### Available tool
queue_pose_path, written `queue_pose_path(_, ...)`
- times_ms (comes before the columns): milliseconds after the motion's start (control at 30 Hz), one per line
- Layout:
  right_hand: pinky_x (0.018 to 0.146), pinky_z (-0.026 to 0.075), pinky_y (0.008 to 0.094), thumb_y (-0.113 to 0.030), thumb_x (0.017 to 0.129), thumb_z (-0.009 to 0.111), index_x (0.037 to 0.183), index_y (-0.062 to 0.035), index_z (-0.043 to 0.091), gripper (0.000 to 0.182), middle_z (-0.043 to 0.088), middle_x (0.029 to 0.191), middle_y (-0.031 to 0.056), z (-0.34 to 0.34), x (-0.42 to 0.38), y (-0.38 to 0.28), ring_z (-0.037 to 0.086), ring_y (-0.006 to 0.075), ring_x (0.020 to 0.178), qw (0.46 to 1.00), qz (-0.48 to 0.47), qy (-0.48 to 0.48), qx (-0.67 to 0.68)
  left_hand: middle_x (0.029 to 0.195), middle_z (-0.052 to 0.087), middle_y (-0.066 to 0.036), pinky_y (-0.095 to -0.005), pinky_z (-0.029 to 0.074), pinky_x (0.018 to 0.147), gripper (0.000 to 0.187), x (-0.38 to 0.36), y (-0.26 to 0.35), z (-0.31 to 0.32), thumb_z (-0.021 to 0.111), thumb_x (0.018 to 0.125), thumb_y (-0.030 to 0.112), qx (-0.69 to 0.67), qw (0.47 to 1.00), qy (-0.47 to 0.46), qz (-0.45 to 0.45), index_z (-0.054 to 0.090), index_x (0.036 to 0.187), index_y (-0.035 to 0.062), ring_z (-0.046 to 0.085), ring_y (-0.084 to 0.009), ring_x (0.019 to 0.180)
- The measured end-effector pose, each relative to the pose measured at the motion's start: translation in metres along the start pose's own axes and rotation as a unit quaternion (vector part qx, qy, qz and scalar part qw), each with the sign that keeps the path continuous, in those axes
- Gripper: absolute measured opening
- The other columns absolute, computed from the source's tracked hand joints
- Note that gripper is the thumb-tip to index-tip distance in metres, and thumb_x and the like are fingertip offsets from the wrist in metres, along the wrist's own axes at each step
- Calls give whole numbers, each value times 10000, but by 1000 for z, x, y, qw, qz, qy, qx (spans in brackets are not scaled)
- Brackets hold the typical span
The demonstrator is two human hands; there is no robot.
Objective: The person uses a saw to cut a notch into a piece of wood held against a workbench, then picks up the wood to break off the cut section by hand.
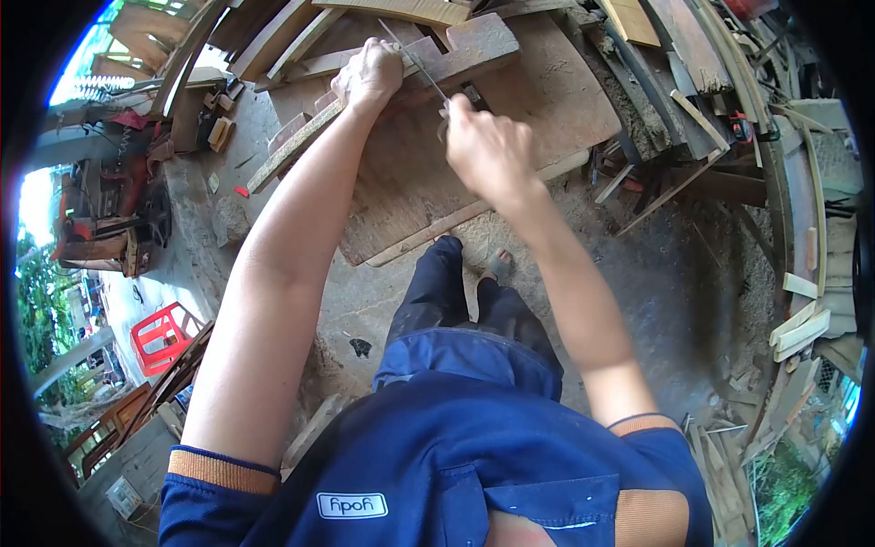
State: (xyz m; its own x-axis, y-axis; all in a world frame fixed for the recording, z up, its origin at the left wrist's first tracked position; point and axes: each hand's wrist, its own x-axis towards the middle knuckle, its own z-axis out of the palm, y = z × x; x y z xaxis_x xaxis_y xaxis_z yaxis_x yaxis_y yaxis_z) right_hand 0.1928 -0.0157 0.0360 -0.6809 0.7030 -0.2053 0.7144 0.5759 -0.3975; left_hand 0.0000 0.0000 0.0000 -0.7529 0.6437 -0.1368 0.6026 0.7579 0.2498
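Observation:
My right hand [492, 150] is closed around the handle of a handsaw. Its thin blade [415, 60], seen nearly edge-on, points up and to the left across some wood. Just left of the blade, my left hand [369, 75] is closed on a wooden strip [296, 146], which slants down to the left from under it. A thicker wooden block [483, 44] lies right of the blade. Beneath these is a broad wooden work board [556, 96]. My palm and fingers hide part of the strip, and the saw's teeth cannot be made out.
Boards and offcuts [638, 82] are stacked along the right and far sides. A machine [114, 214] stands at the left, with a red plastic stool [164, 337] below it in view. My feet are on the dusty floor by the board's near edge.

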Motion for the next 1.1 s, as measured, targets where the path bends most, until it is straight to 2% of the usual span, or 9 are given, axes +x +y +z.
queue_pose_path(167,673,555,410,-141,907,456,1094,-18,560,247,727,853,169,11,50,-17,729,284,807,997,-19,76,-12,1166,659,-203,-467,420,979,462,8,0,-3,327,971,383,0,999,30,11,627,1189,107,600,-379,1144)
queue_pose_path(300,599,554,406,-168,924,456,1018,-40,555,187,718,788,174,13,0,-1,728,291,745,996,-39,68,-43,1147,662,-212,-464,437,957,449,2,1,-6,331,972,362,-2,999,30,17,631,1166,91,615,-387,1111)
queue_pose_path(400,633,559,408,-176,920,476,1028,-36,556,194,717,798,185,6,-10,-4,729,293,768,999,-5,18,-40,1184,646,-202,-485,424,966,451,2,2,-7,305,984,386,0,1000,-2,4,602,1193,118,601,-392,1126)
queue_pose_path(467,654,552,490,-137,907,436,1027,-20,524,190,701,789,218,11,28,-8,709,368,750,996,-34,85,2,1231,627,-183,-495,409,982,459,1,2,-7,278,996,414,5,1000,-13,1,573,1227,150,581,-385,1157)
queue_pose_path(567,647,553,489,-118,909,420,1013,-18,522,177,700,781,211,22,69,-20,707,371,749,992,-31,121,-12,1227,628,-185,-494,414,976,446,-1,3,-9,298,989,419,-4,1000,-14,7,584,1195,144,585,-395,1144)
queue_pose_path(667,646,563,426,-126,915,442,1019,-37,550,175,712,779,190,14,29,-9,724,314,755,993,-43,110,-32,1210,633,-195,-492,422,966,445,2,1,-8,317,980,429,-10,1000,-15,14,597,1179,147,589,-400,1130)
queue_pose_path(833,600,558,466,-151,926,421,1032,-53,503,166,694,720,203,12,-17,-4,718,330,702,997,-16,48,-53,1120,669,-201,-501,429,949,442,-1,2,-11,311,991,414,-13,1000,-10,2,606,1157,129,615,-412,1078)
queue_pose_path(967,641,557,459,-154,925,426,1003,-45,537,174,709,784,194,19,58,-16,717,338,757,994,-24,108,-22,1118,671,-197,-499,440,936,427,-1,3,-8,312,997,394,-19,1000,0,1,604,1148,122,619,-404,1073)
queue_pose_path(1100,636,561,464,-149,923,419,1011,-40,523,175,705,780,204,18,35,-12,717,337,746,993,-35,112,-22,1038,695,-211,-452,463,893,412,-6,3,-10,340,975,342,-17,999,30,17,658,1063,95,651,-372,1040)
